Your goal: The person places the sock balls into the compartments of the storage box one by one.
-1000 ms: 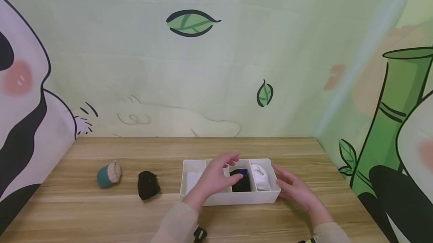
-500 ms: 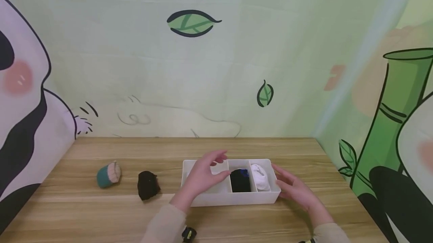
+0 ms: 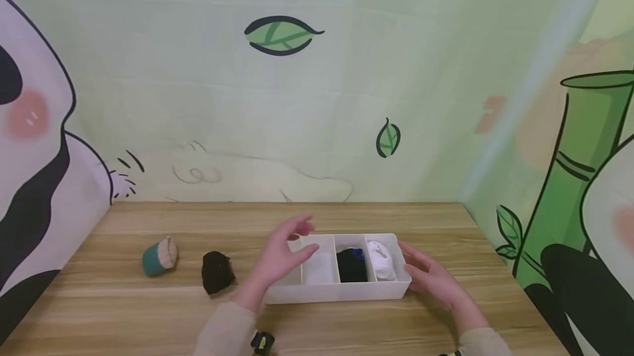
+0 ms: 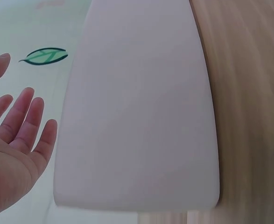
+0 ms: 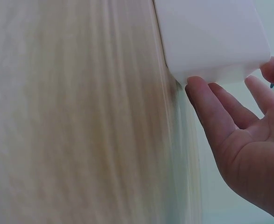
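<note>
Evidently my right hand [image 3: 433, 279] is there to steady the white divided box [image 3: 337, 292]: its fingers touch the short end wall without wrapping round it, so I judge that it braces the box against sliding over the wood-grain tabletop [image 3: 148, 312]. My left hand [image 3: 279, 251] grasps nothing; thumb and fingers stand apart over the box's left end, hiding part of it, and the left wrist view shows nothing between them. The box lies lengthwise across in front of me, which I take as a way of putting its row of compartments within reach of both hands. Its partitions seem meant to part the contents: what looks like a white sock roll [image 3: 380, 262] sits in the right end compartment, nearest my right hand, and a blue-edged black roll [image 3: 351, 268] in the next one along. Left of the box, on the tabletop, lie a plain black roll [image 3: 217, 273] and, farther out, a teal-and-beige roll [image 3: 159, 257]. They are apart from each other, perhaps so that either can be gripped alone, and on the side that suits my left hand. Each is bundled tightly, presumably to hold together.
</note>
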Tool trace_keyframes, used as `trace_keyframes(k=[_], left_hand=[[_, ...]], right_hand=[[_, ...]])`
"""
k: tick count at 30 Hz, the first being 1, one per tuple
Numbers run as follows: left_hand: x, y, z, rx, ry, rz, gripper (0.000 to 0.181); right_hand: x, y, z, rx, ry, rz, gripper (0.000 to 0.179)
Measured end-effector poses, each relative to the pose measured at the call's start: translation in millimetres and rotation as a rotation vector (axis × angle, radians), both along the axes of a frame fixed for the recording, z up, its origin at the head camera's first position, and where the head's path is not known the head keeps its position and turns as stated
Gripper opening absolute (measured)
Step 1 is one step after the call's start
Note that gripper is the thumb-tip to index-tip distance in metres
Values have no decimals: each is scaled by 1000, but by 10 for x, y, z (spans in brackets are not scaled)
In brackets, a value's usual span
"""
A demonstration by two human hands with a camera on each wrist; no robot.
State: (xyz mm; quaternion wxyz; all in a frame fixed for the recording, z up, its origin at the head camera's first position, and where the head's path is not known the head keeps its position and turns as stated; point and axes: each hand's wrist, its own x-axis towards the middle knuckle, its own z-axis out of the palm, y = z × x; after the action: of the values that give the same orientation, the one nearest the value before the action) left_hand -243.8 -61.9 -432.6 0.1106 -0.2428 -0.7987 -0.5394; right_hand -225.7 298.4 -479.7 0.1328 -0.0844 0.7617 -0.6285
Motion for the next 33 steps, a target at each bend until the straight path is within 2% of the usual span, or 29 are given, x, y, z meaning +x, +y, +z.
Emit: trace_keyframes(k=[6, 14, 17, 24, 33], left_hand=[[-12, -133, -29, 17, 8, 21, 58], [-24, -309, -95, 44, -30, 67, 57], [-16, -363, -96, 37, -36, 80, 56], [-25, -506, -144, 14, -100, 117, 61], [-29, -699, -178, -11, -115, 166, 59]], right_hand=[[1, 0, -6, -8, 4, -2, 61], [-2, 8, -13, 2, 6, 0, 60], [0, 8, -10, 1, 4, 0, 60], [3, 3, -7, -4, 5, 3, 60], [2, 2, -16, -1, 12, 3, 60]])
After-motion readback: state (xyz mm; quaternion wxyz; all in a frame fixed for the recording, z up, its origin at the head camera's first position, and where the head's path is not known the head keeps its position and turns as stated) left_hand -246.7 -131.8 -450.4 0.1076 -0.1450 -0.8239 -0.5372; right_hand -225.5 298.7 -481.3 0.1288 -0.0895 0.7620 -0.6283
